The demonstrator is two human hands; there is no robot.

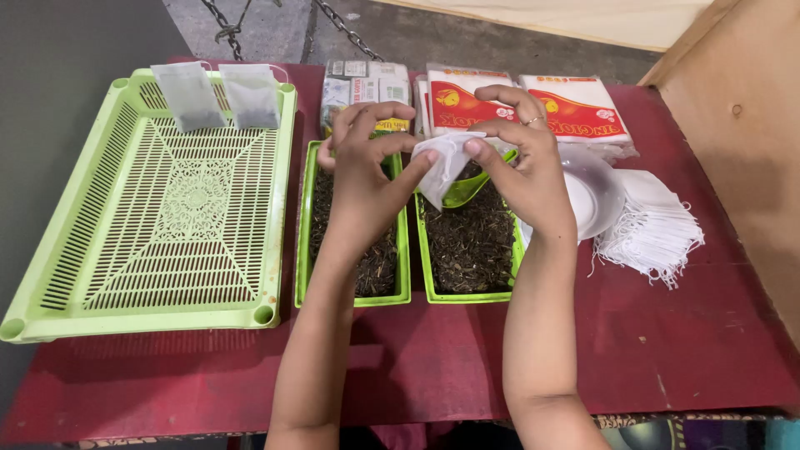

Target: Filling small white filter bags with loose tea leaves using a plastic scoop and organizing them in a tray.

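Both my hands hold a small white empty tea bag (442, 167) above two green trays of loose dark tea. My left hand (367, 179) pinches its left edge, and my right hand (521, 162), with a ring on one finger, pinches its right edge. Under the bag a green scoop (467, 190) rests in the right tea tray (468, 295). The left tea tray (352, 298) lies beneath my left wrist. Two filled tea bags (221, 96) lie at the far end of a large light-green slotted tray (167, 217).
A stack of empty white tea bags with strings (654, 229) lies at the right beside a clear plastic lid (596, 196). Red-and-white packets (575, 108) and a grey packet (367, 83) sit behind the trays. A wooden panel (742, 125) stands on the right of the red table (433, 358).
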